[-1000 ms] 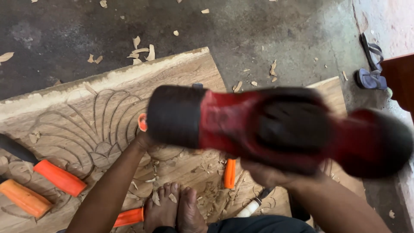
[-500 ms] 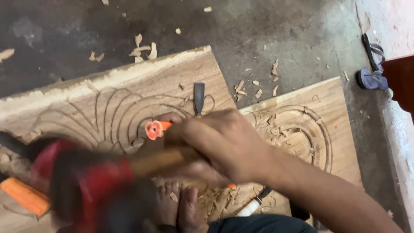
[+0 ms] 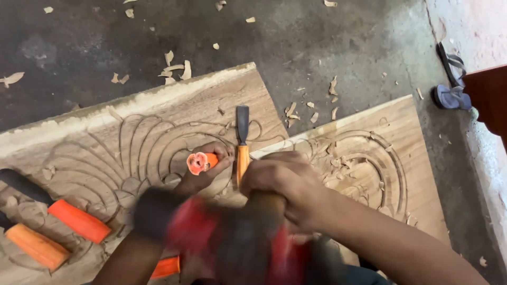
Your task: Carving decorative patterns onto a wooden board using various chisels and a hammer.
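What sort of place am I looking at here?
Likely a woodcarving workshop, worked at floor level: carved panels lie on a concrete floor strewn with wood chips, orange-handled chisels lie about, and the right hand swings a mallet.

a dark, stained concrete floor (image 3: 327, 42) carries two carved wooden panels: a large one (image 3: 132, 126) with fan-shaped grooves and a smaller one (image 3: 380, 158) with a ring motif, touching edge to edge. pale wood chips (image 3: 174, 68) scatter across the floor, and a sandal (image 3: 451, 97) lies by the wall.
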